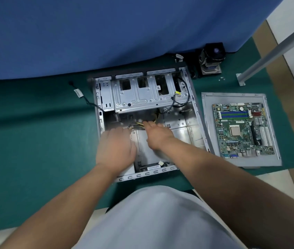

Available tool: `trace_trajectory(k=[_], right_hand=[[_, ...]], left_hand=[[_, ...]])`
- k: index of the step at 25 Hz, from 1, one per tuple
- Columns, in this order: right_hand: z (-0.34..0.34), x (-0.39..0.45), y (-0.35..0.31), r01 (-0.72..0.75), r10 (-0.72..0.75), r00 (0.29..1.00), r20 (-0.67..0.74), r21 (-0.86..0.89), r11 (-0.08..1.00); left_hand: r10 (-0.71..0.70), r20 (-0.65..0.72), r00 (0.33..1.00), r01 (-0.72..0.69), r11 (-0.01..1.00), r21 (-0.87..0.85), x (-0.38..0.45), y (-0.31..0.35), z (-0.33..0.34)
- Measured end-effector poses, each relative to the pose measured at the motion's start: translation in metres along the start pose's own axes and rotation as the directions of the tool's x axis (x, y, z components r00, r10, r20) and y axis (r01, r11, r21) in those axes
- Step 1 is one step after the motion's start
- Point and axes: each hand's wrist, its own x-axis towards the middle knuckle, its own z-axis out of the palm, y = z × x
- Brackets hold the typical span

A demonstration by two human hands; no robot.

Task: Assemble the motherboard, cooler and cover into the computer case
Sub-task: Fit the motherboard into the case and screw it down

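Both hands are inside the open case, centre frame. Left hand [116, 147] is palm down over the lower-left interior, fingers fairly straight, blurred, so whether it grips anything I cannot tell. Right hand [156, 134] reaches toward the yellow-and-black cable bundle [139, 125] mid-case, fingertips at or on the wires; a true pinch isn't clear, cannot tell.

Largest to smallest:
- Blue cloth [106, 33] fills the upper frame, green mat [35, 123] under everything.
- Computer case [98, 112] lies on its side, centre, open side up. Drive cage [142, 94] across its upper part, bare tray floor at its right half.
- Side cover [209, 123] lies flat, right of frame, just beside the case.
- Motherboard [243, 128] rests on that cover, not yet in the case.
- Cooler [211, 58] stands upper right, near the cloth edge, well apart from the board.
- Loose cable with label tag [79, 93] trails out of the case's left wall.
- Small screws [221, 79] on the mat just below the cooler.

Step in hand, my read: clearing the wires off the tray before the board goes in. To do it well, sweep the bundle up toward the drive cage and hold it there, leaving the standoffs and the rear port opening free. Keep wires from draping back onto the floor, or they'll get trapped under the board. Avoid the sharp sheet-metal edges.
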Motion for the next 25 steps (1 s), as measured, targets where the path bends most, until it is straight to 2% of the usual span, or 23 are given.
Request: trace_trajectory(k=[4, 7, 11, 14, 18, 22, 25], right_hand=[[0.02, -0.012, 0.017, 0.011, -0.001, 0.999, 0.045, -0.239, 0.971], [0.021, -0.038, 0.028, 0.05, -0.054, 0.999, -0.003, -0.338, 0.94], [-0.01, -0.068, 0.037, 0.185, -0.233, 0.962, -0.145, -0.282, 0.941], [-0.049, -0.072, 0.027, 0.273, -0.328, 0.932, -0.153, -0.299, 0.915], [-0.096, -0.058, -0.004, 0.33, -0.386, 0.909, -0.159, -0.293, 0.897], [-0.133, -0.039, -0.044, 0.418, -0.48, 0.863, -0.159, -0.31, 0.854], [-0.15, -0.022, -0.066, 0.468, -0.515, 0.842, -0.161, -0.258, 0.845]], left_hand=[[-0.028, -0.014, 1.0, 0.028, 1.0, 0.0, 0.001, 0.003, -0.001], [-0.039, -0.012, 0.999, 0.039, 0.999, -0.008, 0.001, 0.003, -0.002], [-0.056, -0.022, 0.998, 0.056, 0.998, -0.03, 0.0, 0.002, -0.001], [-0.054, 0.012, 0.998, 0.055, 0.997, -0.06, 0.002, 0.0, 0.001], [-0.045, 0.026, 0.999, 0.047, 0.995, -0.083, 0.02, 0.001, -0.005], [-0.104, -0.1, 0.99, 0.099, 0.994, -0.054, 0.039, -0.022, -0.018], [-0.273, -0.195, 0.942, 0.236, 0.952, -0.195, 0.034, -0.036, -0.013]])
